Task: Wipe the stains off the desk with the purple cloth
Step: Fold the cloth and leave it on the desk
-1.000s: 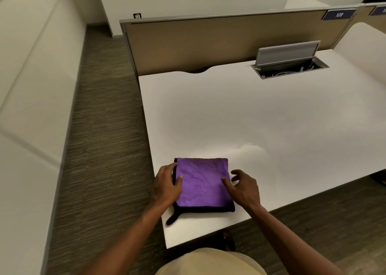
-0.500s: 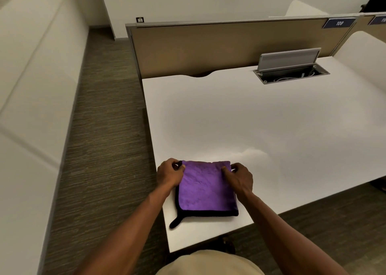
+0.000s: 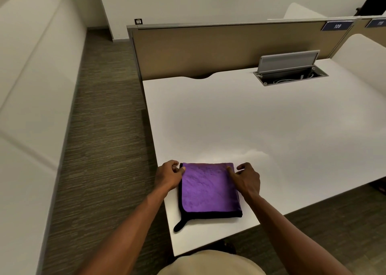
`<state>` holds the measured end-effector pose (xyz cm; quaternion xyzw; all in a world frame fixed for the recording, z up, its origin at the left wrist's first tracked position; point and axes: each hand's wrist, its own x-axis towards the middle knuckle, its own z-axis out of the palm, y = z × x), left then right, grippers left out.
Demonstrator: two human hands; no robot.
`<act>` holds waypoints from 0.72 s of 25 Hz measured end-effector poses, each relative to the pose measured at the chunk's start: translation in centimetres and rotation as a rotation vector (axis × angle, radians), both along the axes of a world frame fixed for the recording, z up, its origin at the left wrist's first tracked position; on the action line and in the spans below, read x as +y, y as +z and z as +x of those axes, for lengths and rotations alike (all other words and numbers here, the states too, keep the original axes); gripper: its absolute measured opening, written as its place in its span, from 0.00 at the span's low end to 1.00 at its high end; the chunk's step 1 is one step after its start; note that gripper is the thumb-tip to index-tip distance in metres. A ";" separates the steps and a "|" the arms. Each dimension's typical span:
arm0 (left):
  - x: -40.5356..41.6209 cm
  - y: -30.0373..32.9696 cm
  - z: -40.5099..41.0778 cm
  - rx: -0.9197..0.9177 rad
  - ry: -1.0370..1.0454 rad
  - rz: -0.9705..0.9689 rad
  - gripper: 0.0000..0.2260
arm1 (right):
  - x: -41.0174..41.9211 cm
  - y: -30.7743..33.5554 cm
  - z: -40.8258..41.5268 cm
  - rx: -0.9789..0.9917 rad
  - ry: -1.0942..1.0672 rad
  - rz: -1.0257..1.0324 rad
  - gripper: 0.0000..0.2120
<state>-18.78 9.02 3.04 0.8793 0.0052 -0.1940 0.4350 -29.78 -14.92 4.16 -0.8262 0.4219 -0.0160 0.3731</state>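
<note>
Since a second ago both hands have slid up to the far corners of the folded purple cloth [image 3: 210,189], which lies flat at the counter's [image 3: 271,124] near edge, 6 o'clock. The left hand [image 3: 169,175] pinches the far-left corner; the right hand [image 3: 246,177] pinches the far-right. At 2 o'clock, an open cable box [image 3: 292,77] holds white cords.

Left hand [image 3: 168,175] gone from resting flat on the cloth [image 3: 208,189] to pinching its far left corner, right hand [image 3: 246,179] slid up from the near right edge to the far right corner, thumb pressing on top
</note>
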 end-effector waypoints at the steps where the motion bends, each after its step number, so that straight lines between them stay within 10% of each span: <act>1: 0.0 0.0 0.1 0.007 -0.029 0.010 0.17 | 0.0 0.1 -0.2 0.028 0.002 -0.003 0.21; 18: 1.1 2.7 1.3 0.149 0.123 -0.240 0.06 | -1.1 3.3 4.7 -0.074 0.265 0.366 0.04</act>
